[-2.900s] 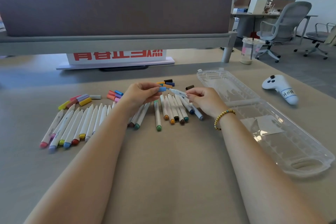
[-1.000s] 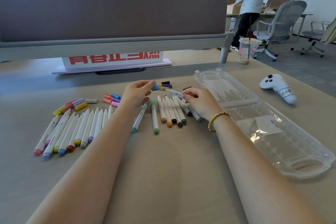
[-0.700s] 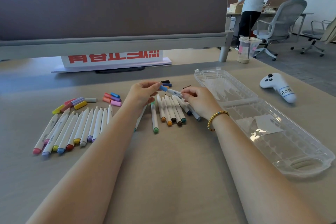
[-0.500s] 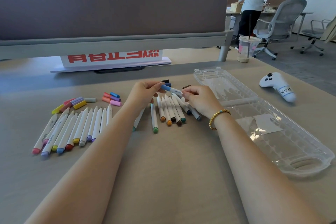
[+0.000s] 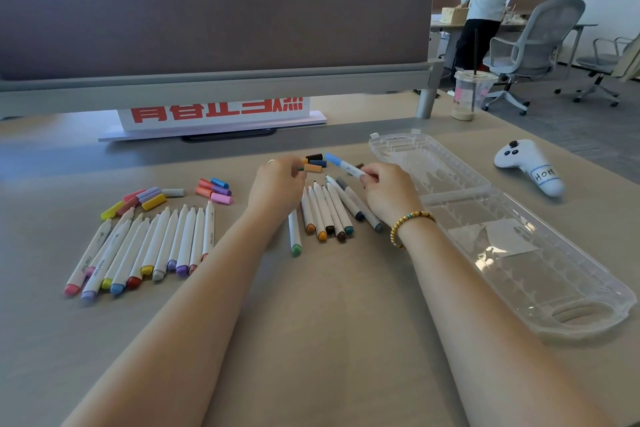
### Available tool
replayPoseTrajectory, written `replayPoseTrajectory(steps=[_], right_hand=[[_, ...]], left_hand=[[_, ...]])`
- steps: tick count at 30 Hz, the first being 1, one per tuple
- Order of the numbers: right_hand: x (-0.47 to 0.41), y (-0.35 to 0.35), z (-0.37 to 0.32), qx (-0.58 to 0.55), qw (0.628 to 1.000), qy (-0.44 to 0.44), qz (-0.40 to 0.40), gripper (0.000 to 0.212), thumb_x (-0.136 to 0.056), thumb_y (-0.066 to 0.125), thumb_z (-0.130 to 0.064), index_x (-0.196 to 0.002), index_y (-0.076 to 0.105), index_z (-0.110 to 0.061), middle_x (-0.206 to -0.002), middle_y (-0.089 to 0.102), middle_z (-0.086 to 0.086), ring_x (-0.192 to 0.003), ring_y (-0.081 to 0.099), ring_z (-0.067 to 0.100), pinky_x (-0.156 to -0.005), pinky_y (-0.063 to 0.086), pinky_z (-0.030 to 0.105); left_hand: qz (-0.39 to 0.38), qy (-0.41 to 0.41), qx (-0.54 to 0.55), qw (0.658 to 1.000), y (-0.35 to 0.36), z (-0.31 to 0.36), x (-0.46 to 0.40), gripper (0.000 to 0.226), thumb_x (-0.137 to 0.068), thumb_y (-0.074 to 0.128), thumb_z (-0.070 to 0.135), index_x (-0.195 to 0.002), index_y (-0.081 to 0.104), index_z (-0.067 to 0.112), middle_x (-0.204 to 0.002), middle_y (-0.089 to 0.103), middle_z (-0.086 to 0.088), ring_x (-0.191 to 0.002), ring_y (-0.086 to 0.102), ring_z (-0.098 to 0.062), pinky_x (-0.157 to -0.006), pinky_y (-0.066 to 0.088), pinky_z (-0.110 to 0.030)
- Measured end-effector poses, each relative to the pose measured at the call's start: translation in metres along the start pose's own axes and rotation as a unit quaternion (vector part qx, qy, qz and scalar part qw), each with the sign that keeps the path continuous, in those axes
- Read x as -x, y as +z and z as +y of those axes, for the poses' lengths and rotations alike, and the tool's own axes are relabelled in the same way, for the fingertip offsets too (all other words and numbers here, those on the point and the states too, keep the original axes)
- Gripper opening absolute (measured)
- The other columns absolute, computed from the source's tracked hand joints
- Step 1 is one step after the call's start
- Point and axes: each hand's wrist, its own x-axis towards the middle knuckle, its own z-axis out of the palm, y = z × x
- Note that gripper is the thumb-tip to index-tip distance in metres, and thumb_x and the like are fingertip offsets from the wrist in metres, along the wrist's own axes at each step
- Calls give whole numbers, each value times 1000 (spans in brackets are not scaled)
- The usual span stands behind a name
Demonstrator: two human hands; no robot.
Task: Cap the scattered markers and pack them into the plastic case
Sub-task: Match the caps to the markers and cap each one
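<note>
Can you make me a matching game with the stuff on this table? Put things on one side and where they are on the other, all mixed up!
Things:
1. blue-capped marker
2. clear plastic case
3. white game controller
4. drink cup

Places:
A. lying open and empty on the table's right side
B. held in the right hand
C. at the far table edge, beside the divider's leg
D. on the table past the case, with a label on its handle

Pairs: 1-B, 2-A, 3-D, 4-C
</note>
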Motion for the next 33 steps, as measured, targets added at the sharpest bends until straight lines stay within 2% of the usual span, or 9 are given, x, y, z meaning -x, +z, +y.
replayPoseTrajectory(steps=[3,5,11,14,20,23,26,30,33], right_hand=[[-1,-7,10,92,995,42,9,23,-98,44,-21,-106,62,-9,-86,60,5,-76,55,19,-62,45,26],[-2,-9,12,137,989,62,-1,22,-97,45,-21,-104,61,-9,-88,62,7,-81,58,22,-69,49,31],[-2,-4,12,212,973,82,-43,16,-96,48,-20,-103,58,-9,-86,57,5,-78,54,20,-66,44,28],[-3,-2,13,226,969,78,-63,17,-95,48,-21,-99,58,-8,-86,58,7,-79,54,22,-65,42,29],[-8,3,21,209,974,73,-55,36,-96,43,-32,-65,45,-14,-59,40,2,-58,41,18,-51,32,26],[-11,5,24,196,977,73,-43,39,-96,42,-30,-60,36,-17,-59,37,1,-63,39,20,-51,29,26],[-11,6,26,188,979,70,-30,36,-96,42,-27,-62,39,-16,-59,37,0,-66,41,21,-55,31,27],[-12,8,14,166,985,39,11,22,-96,41,-20,-84,56,-11,-74,53,4,-76,51,22,-65,42,31],[-22,15,-3,127,991,-9,31,21,-96,42,-17,-95,62,-10,-90,62,6,-84,57,21,-71,48,31]], left_hand=[[-23,-10,-127,992,-3,-6,0,24,-96,47,27,-113,60,16,-115,54,-8,-110,46,-22,-89,43,-33],[-40,-16,-160,986,-4,-6,1,25,-97,46,30,-112,60,16,-117,51,-9,-113,42,-24,-92,40,-34],[-89,-10,-236,968,5,-2,2,35,-95,42,42,-104,59,12,-111,54,-9,-110,44,-25,-92,41,-36],[-103,-22,-235,966,8,-1,0,34,-95,42,40,-78,52,13,-101,55,-9,-104,46,-24,-89,42,-35],[-128,-21,-254,958,4,9,1,34,-91,48,34,-64,41,15,-75,46,-3,-86,45,-19,-75,42,-29],[-146,-54,-192,969,4,9,-1,32,-90,52,34,-68,49,12,-67,46,-2,-73,46,-15,-65,43,-25],[-141,-127,-35,981,-8,7,-7,28,-91,55,33,-76,55,11,-66,46,-2,-61,44,-12,-56,37,-20],[-128,-172,94,972,-29,0,-12,30,-94,50,38,-75,52,15,-71,44,-3,-64,40,-12,-67,40,-25],[-158,-206,155,953,-36,-11,-15,30,-93,52,39,-94,59,10,-73,47,-4,-62,39,-13,-66,41,-26]])
